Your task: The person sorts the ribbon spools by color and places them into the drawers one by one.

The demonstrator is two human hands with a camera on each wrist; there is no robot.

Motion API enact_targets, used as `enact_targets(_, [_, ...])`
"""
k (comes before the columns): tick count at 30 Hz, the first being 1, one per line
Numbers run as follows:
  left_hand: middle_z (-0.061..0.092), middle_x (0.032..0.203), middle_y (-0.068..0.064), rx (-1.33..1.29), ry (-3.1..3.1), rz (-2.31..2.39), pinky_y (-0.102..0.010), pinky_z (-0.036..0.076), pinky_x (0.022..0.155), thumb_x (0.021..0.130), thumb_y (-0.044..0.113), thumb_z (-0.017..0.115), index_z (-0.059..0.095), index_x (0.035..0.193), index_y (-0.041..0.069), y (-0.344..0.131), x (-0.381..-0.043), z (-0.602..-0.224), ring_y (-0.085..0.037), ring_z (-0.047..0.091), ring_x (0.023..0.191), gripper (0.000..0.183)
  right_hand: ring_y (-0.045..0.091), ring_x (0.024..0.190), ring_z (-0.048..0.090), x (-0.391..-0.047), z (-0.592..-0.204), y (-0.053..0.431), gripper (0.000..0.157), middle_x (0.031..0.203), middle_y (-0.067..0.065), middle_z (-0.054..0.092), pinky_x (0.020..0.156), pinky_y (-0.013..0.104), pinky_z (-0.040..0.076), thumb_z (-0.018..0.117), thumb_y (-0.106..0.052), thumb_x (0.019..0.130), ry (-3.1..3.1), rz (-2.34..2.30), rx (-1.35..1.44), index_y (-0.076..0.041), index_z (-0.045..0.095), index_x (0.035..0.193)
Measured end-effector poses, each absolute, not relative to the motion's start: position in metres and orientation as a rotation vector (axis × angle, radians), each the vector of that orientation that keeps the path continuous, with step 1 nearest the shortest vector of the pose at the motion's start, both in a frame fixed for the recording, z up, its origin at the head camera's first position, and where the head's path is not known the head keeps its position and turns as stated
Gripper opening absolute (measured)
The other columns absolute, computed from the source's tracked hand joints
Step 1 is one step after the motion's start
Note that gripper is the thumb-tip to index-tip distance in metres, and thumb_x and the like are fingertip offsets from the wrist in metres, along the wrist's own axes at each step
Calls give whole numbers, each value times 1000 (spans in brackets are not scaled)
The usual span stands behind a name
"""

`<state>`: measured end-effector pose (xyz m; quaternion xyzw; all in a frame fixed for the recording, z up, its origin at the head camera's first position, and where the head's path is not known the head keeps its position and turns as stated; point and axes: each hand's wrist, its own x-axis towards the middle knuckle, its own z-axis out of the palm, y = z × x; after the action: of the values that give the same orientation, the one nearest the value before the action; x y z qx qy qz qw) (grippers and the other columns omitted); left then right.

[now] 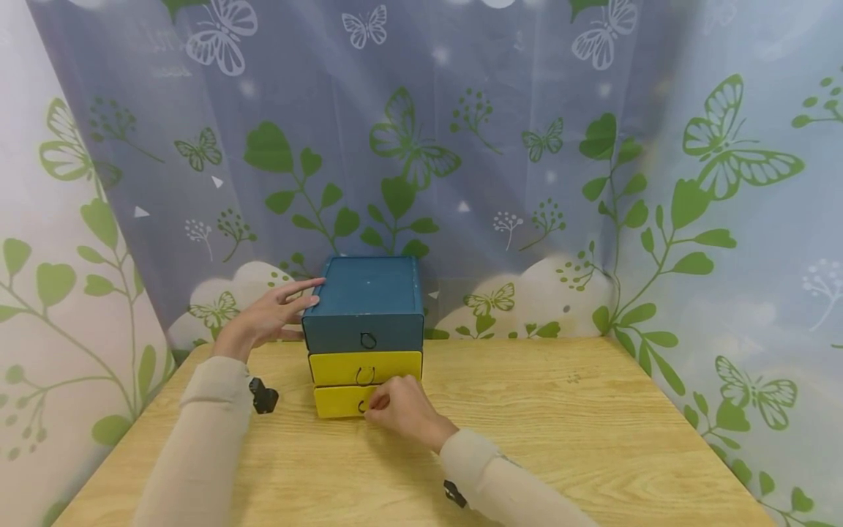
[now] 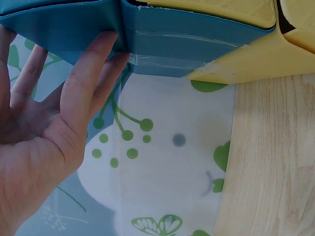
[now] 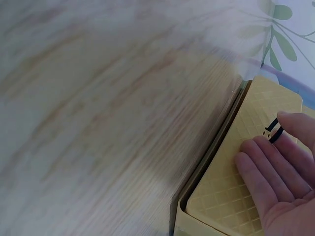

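Note:
A small stacked drawer box stands on the table, with a blue top tier (image 1: pixel 369 285) and two yellow drawers below it, the middle drawer (image 1: pixel 332 369) and the bottom drawer (image 1: pixel 337 402). A black loop handle hangs on each front. My left hand (image 1: pixel 270 315) rests against the blue tier's left side, fingers extended; in the left wrist view its fingertips (image 2: pixel 106 39) touch the blue wall. With thumb and index finger my right hand (image 1: pixel 405 410) pinches the bottom drawer's loop handle (image 3: pixel 273 132). Its other fingers lie by the quilted yellow front (image 3: pixel 226 187).
The box sits toward the back of a wood-grain table (image 1: pixel 527 424). A patterned curtain (image 1: pixel 494 183) with butterflies and leaves hangs behind and at both sides. Black pieces (image 1: pixel 265 397) are at my wrists. Clear tape (image 2: pixel 167 59) runs along the box's side.

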<state>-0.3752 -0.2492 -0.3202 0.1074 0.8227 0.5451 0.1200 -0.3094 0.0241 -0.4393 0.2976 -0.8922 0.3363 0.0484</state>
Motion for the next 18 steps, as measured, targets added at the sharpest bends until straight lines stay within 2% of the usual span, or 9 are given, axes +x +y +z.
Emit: enact_targets(18, [4,162,-7,339,2413,1581,-57,42,104,90,53,56,28,147,44,-249,-374,-320,-47,24,140,64,-2,65,63,-315,-443,22,14,79,-4,75,58,11,50,79,-21,78,-2717,1006,853,-11,78,88])
